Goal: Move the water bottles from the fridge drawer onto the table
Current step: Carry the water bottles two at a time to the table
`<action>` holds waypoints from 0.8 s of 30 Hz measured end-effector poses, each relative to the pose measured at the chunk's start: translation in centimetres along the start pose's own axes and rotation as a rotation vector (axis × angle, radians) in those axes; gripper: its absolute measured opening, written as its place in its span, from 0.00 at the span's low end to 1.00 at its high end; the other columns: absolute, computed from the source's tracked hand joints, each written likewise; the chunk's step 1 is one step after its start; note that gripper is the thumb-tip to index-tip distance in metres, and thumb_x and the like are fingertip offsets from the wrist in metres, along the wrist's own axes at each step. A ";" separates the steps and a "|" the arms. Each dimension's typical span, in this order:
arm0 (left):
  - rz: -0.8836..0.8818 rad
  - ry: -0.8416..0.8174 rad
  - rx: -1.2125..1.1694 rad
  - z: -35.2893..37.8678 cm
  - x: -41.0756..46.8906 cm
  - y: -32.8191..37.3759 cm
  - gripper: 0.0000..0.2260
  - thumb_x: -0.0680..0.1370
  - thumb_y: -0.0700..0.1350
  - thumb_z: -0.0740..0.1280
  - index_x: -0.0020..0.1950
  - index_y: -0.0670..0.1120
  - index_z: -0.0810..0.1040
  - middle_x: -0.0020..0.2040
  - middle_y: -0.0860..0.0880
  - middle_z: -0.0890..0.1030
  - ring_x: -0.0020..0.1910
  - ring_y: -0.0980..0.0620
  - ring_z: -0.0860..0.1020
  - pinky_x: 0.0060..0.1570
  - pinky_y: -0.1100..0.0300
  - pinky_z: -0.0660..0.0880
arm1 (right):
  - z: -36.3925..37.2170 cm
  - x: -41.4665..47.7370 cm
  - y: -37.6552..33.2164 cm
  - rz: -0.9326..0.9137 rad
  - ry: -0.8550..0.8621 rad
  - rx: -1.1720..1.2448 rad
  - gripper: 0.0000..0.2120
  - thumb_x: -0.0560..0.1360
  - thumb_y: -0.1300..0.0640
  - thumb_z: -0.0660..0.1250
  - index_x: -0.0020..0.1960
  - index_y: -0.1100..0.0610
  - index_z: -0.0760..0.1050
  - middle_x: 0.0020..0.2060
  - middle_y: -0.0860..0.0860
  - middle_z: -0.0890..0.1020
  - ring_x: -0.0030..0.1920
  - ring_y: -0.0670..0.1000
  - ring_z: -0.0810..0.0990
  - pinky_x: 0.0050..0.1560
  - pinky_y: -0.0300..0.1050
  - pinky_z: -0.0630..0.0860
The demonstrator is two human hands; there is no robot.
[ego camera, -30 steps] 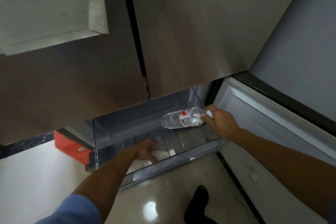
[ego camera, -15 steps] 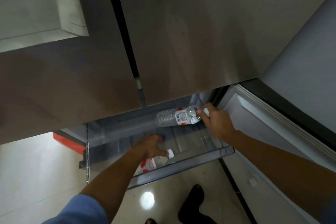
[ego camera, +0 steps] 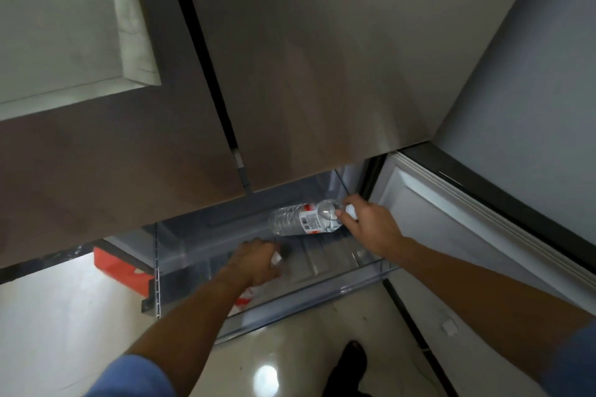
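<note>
Below, open fridge drawer (ego camera: 322,284), right hand (ego camera: 371,226) gripping a bottle's (ego camera: 303,219) neck; left hand (ego camera: 254,264) closed round another bottle (ego camera: 243,298) inside

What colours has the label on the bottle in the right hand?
The label is red and white with a black barcode, on the clear bottle; head view.

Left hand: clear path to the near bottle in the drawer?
Probably yes. The left hand is already inside the open fridge drawer, closed around the near bottle, with nothing blocking it.
</note>
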State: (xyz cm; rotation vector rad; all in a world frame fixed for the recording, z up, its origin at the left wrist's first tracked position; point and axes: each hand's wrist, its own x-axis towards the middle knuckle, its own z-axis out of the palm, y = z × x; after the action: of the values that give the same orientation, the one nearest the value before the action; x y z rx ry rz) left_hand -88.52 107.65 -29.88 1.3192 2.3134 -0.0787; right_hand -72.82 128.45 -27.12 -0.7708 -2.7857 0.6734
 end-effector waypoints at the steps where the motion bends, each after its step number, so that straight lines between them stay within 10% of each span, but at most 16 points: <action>1: -0.010 0.031 0.019 -0.9 -0.6 -0.6 0.18 0.75 0.54 0.67 0.62 0.50 0.72 0.61 0.45 0.77 0.58 0.45 0.75 0.53 0.56 0.70 | 0.0 -0.3 -0.4 -0.012 0.011 0.003 0.18 0.79 0.45 0.62 0.58 0.58 0.73 0.45 0.57 0.83 0.42 0.57 0.81 0.38 0.42 0.68; 24: -0.229 0.872 0.002 -9.2 -23.8 -5.9 0.14 0.78 0.56 0.61 0.51 0.46 0.73 0.39 0.45 0.81 0.37 0.45 0.78 0.37 0.56 0.73 | -4.4 -4.6 -18.6 -0.393 0.202 -0.220 0.15 0.76 0.41 0.62 0.54 0.52 0.73 0.49 0.52 0.83 0.48 0.58 0.80 0.41 0.46 0.66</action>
State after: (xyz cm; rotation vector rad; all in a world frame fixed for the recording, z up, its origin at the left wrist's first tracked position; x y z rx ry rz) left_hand -86.69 87.98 -12.62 1.2225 3.1680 0.5198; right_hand -75.96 113.54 -14.71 -0.2840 -2.7294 0.2100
